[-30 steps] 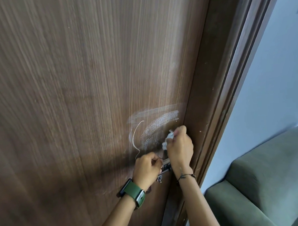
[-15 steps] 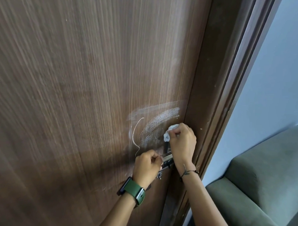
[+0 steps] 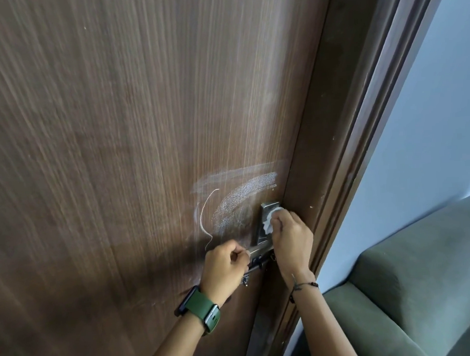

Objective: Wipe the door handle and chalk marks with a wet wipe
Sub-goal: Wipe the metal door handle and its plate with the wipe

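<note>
Leftmost, the door shows bare wood grain over most of its face; toward its right edge, above the handle, lie the chalk marks: a thin curved line, a broad grainy arc to its right, and pale streaks across the top. Below the marks, the left hand, with a green watch on its wrist, has its fingers curled round the lever of the handle, apparently steadying it. To the right, the handle's upright metal plate sits close to the door's right edge. The right hand presses against the plate with fingers bent, pinching a crumpled white wipe; a thin cord circles its wrist. The wipe protrudes at the fingertips, between them and the plate, touching the plate's upper part and lying just right of the grainy arc without reaching it. Farther right run the frame, a pale wall and a green sofa.

Progress, as a judgement: the handle step appears to be under way, with the plate being rubbed; whether the lever has been wiped cannot be told. The chalk remains plainly visible and largely intact, though the pale streaks may be smears from wiping. Most of the task therefore seems left.
</note>
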